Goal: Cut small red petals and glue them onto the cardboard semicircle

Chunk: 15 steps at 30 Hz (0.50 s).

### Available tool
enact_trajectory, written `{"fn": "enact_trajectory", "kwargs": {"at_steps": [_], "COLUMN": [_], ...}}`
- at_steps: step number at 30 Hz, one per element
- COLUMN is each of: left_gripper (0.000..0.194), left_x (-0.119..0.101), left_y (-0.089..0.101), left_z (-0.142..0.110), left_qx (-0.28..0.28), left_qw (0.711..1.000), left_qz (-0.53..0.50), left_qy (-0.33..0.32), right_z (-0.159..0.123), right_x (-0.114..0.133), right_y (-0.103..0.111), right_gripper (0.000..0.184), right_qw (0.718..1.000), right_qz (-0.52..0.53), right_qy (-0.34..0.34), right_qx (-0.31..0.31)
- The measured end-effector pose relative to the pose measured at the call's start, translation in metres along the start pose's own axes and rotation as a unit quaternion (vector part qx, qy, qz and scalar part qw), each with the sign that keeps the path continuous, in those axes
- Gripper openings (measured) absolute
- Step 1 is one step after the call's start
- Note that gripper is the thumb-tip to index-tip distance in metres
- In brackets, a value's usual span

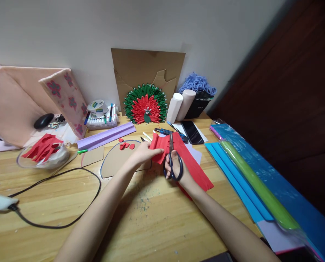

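My left hand (145,153) grips the folded left end of a sheet of red crepe paper (195,165). In my right hand (176,165) is a pair of scissors (171,143) with dark handles, fingers through the loops. The blades point away from me and lie across the red paper, right beside my left fingers; whether they are cutting through it I cannot tell. The rest of the paper stretches out to the right under my right wrist. Just left of my left hand, small red paper pieces (127,145) lie on a half-round cardboard piece (116,160) edged in blue.
A green and red paper peacock (147,105) leans on cardboard (148,65) at the back. Left are a bowl of red scraps (42,153), a purple strip (108,135) and a looping black cable (69,226). Right are a phone (192,132) and rolled papers (257,182).
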<state>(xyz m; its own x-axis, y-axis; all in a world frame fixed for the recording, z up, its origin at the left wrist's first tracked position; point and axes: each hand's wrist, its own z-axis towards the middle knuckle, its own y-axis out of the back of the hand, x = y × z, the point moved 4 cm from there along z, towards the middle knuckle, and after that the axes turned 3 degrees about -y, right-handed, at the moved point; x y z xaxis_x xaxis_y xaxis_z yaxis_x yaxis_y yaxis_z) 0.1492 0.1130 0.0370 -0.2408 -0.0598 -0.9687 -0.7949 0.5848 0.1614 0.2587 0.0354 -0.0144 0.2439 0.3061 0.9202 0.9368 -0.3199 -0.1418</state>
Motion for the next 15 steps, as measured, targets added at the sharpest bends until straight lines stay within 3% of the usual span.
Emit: {"fn": "enact_trajectory", "kwargs": {"at_steps": [4, 8, 10, 12, 15], "left_gripper": [0.013, 0.018, 0.020, 0.024, 0.027], "left_x": [-0.003, 0.000, 0.001, 0.000, -0.004], "left_y": [0.005, 0.003, 0.004, 0.007, 0.012], "left_z": [-0.006, -0.008, -0.006, -0.001, 0.003], "left_qx": [0.100, 0.197, 0.194, 0.152, 0.071], "left_qw": [0.993, 0.969, 0.966, 0.977, 0.997], "left_qz": [0.066, 0.150, 0.171, 0.152, 0.031], "left_qy": [-0.001, 0.006, 0.016, 0.009, -0.012], "right_z": [-0.001, -0.002, 0.000, 0.001, 0.001], "right_x": [0.024, 0.041, 0.042, 0.041, 0.037], "right_y": [0.015, 0.023, 0.026, 0.028, 0.028], "right_gripper": [0.055, 0.042, 0.044, 0.044, 0.041], "right_qw": [0.993, 0.973, 0.967, 0.962, 0.962], "right_qz": [-0.053, -0.101, -0.117, -0.125, -0.089], "right_qy": [0.090, 0.206, 0.218, 0.222, 0.230], "right_qx": [-0.061, -0.039, -0.060, -0.095, -0.120]}}
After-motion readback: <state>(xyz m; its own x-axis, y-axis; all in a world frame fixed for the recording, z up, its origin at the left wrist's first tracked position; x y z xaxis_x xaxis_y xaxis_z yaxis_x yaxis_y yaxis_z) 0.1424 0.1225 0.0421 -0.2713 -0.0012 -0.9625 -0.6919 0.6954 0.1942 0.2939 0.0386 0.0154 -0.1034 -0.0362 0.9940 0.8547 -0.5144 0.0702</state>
